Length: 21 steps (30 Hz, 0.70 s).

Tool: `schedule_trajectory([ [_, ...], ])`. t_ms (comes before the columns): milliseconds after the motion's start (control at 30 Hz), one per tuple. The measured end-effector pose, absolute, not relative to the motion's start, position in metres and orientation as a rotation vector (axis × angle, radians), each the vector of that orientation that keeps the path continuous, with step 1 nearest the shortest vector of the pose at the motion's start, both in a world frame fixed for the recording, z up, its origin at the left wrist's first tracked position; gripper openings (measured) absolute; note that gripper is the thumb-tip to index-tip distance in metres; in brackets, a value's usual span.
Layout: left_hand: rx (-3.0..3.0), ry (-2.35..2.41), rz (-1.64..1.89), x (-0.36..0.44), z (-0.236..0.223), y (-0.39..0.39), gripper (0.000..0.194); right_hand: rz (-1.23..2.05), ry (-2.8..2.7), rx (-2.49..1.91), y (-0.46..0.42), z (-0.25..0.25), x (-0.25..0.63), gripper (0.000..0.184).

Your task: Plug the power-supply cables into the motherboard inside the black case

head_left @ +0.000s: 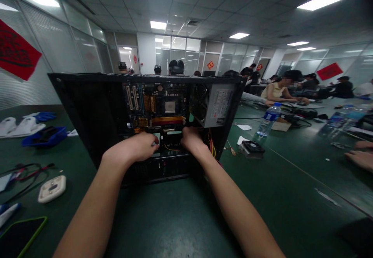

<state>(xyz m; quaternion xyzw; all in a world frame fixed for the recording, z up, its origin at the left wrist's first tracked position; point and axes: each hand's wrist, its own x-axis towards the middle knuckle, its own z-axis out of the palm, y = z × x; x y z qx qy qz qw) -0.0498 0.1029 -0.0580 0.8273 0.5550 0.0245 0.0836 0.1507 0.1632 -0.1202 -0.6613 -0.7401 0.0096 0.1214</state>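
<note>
An open black computer case [78, 106] stands on the green table in front of me, its inside facing me. Within it are a motherboard [159, 102] with a bare processor [170, 107] and a grey power supply [217, 104] at upper right. My left hand [138, 145] reaches into the lower middle, fingers curled by a pale edge. My right hand [192, 138] is inside too, closed near the right end of a dark metal drive bay [171, 138]. Both hands hide what their fingertips grip. Coloured power cables [212, 143] hang beside my right wrist.
At left lie a blue tray [45, 135], white gloves [21, 126], a white square object [52, 189] and a green-edged phone [21, 234]. A water bottle [269, 119] and a cooling fan [251, 148] stand right of the case. Another person's hand [361, 156] rests far right.
</note>
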Motion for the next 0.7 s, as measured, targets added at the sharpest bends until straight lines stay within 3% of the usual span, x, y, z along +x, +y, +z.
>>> schedule_trajectory([
  [167, 2.432, 1.701, 0.06, -0.053, -0.056, 0.099, 0.036, -0.212, -2.015, -1.701, 0.154, -0.113, 0.149, 0.027],
  [300, 2.429, 1.715, 0.046, -0.052, -0.055, 0.098, 0.032, -0.256, -2.008, -1.466, 0.144, -0.111, 0.15, 0.034],
  [700, 2.593, 1.532, -0.123, -0.02, -0.085, 0.125, 0.024, 0.292, -2.04, -0.732, 0.154, -0.12, 0.154, 0.018],
])
